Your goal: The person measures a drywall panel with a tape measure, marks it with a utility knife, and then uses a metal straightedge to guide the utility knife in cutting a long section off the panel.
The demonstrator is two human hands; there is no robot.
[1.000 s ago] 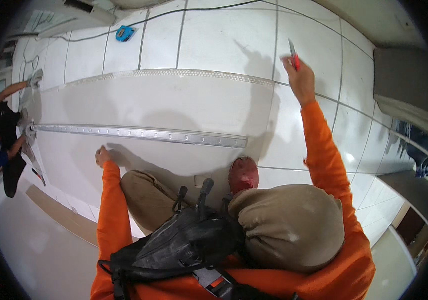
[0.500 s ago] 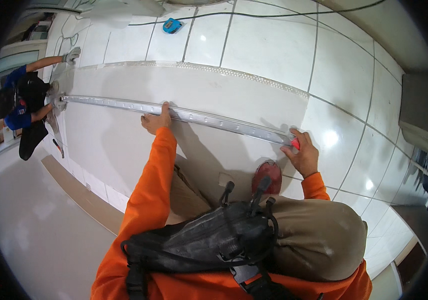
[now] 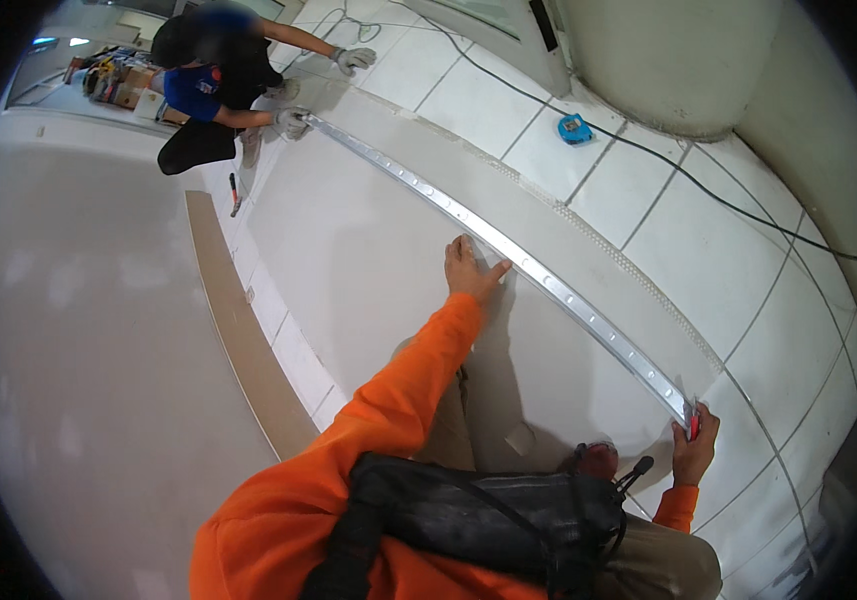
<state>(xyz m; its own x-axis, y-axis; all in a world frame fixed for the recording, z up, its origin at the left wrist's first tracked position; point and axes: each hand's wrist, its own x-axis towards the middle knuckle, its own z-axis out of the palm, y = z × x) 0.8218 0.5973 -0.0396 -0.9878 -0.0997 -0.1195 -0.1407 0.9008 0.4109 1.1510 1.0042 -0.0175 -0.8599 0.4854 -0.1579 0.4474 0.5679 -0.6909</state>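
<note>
A long silver metal profile (image 3: 558,290) with a row of punched dimples lies slantwise across a pale plasterboard sheet (image 3: 348,250) on the floor. My left hand (image 3: 473,272) rests on the sheet against the near edge of the profile, thumb and fingers apart, thumb tip touching the metal. At the profile's near right end, my right hand (image 3: 696,445) is closed around a small red tool that looks like a utility knife (image 3: 694,424). Its tip meets the profile's end. A co-worker's gloved hand (image 3: 291,122) holds the far end; their other gloved hand (image 3: 353,60) reaches over the tiles.
A perforated strip (image 3: 588,230) runs along the sheet's far edge. Beyond it, a blue tape measure (image 3: 575,129) and a black cable (image 3: 668,172) lie on white tiles. An orange-handled tool (image 3: 235,195) and a brown board strip (image 3: 238,310) are on the left.
My view has swung left and tilted, so the profile now slants more steeply and the co-worker shows more fully. Both hands remain at the profile, the red tool still in my right.
</note>
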